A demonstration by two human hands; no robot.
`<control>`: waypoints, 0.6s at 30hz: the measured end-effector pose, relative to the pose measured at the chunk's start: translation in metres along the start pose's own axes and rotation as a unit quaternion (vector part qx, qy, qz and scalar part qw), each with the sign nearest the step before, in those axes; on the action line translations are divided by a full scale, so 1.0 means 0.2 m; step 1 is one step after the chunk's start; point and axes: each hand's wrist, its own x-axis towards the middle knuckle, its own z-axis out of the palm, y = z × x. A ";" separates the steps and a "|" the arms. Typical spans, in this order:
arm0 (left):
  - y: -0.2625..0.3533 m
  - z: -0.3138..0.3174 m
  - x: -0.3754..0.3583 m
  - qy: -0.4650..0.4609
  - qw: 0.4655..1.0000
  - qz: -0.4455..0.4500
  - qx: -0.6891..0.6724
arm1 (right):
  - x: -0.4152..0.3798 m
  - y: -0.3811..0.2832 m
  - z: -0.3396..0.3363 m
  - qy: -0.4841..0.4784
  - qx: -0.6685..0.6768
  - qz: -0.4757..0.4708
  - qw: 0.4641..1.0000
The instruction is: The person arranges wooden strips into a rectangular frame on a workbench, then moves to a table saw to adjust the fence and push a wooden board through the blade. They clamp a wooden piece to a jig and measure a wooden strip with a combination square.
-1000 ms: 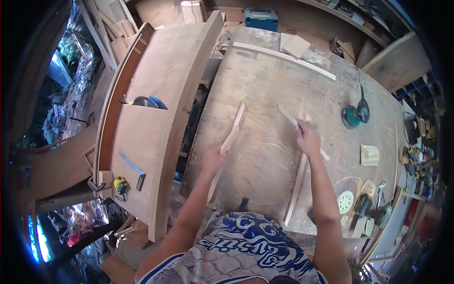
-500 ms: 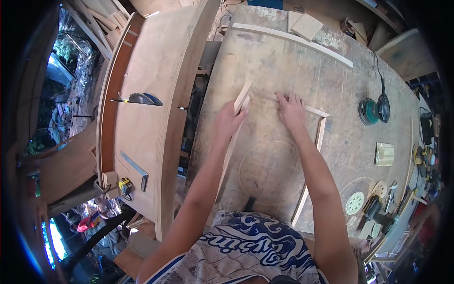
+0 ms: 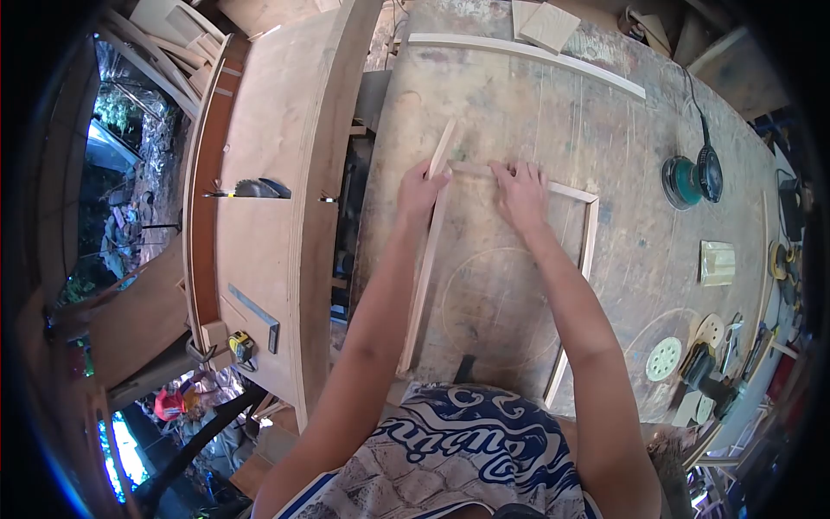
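My left hand (image 3: 421,192) is closed around a long pale wooden strip (image 3: 425,285), near its far end, which sticks out past my fingers. A shorter wooden crosspiece (image 3: 473,169) runs from beside that strip to the right. My right hand (image 3: 521,195) grips the crosspiece near its middle, fingers bent over it. At its right end the crosspiece meets another long wooden strip (image 3: 589,242) at a corner, and this strip runs back toward my body, partly hidden by my right forearm. My left hand covers part of where the left strip and crosspiece come together.
A loose wooden strip (image 3: 527,57) and thin wood pieces (image 3: 550,26) lie at the workbench's far side. A sander (image 3: 683,182) and sanding discs (image 3: 664,358) are on the right. On the left is a table saw with a raised blade (image 3: 259,188), a square (image 3: 256,316) and a tape measure (image 3: 242,348).
The left strip has come against the crosspiece's left end, with my left hand still on it. My right hand has shifted slightly left along the crosspiece. The camera view has moved slightly.
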 end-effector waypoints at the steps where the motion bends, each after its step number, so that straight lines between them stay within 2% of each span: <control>1: -0.01 0.00 0.01 -0.004 1.000 0.003 -0.006 | 0.00 0.00 0.00 0.002 0.004 -0.001 1.000; 5: -0.06 0.01 0.05 -0.007 0.999 0.047 -0.012 | -0.01 0.00 0.00 0.002 0.011 0.006 1.000; 14: 0.11 -0.06 0.05 -0.089 0.995 -0.025 0.028 | -0.04 0.01 0.03 0.039 0.026 -0.010 0.999; 16: 0.09 -0.07 0.06 -0.076 0.997 -0.008 0.032 | -0.04 0.00 0.00 0.030 0.022 -0.012 0.999; 18: 0.07 -0.03 0.07 -0.084 0.996 -0.003 0.023 | -0.04 -0.04 -0.07 0.081 -0.003 -0.027 0.996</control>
